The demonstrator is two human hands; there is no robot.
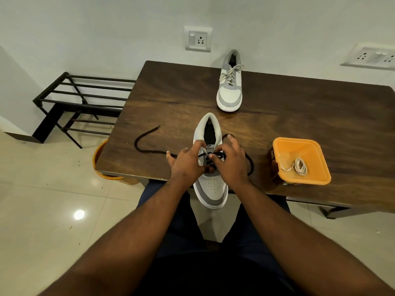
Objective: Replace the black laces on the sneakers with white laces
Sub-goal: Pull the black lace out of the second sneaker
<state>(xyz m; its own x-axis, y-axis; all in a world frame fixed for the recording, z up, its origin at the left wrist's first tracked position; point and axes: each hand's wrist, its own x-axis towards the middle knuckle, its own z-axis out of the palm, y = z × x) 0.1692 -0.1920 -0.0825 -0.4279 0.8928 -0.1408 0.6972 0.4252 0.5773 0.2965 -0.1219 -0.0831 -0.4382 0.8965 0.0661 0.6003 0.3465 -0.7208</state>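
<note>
The black lace (147,144) is still partly threaded through the near sneaker (210,167), which sits at the front edge of the tabletop (171,92) with its toe overhanging toward the person; one loose end curls away to the left and another loops round to the right. The left hand (188,163) grips the sneaker's left side with curled fingers, while the right hand (232,161) pinches the black lace over the eyelets. The far sneaker (230,86) already carries a white lace, and another white lace (298,166) lies coiled in the orange container (284,146) to the right.
</note>
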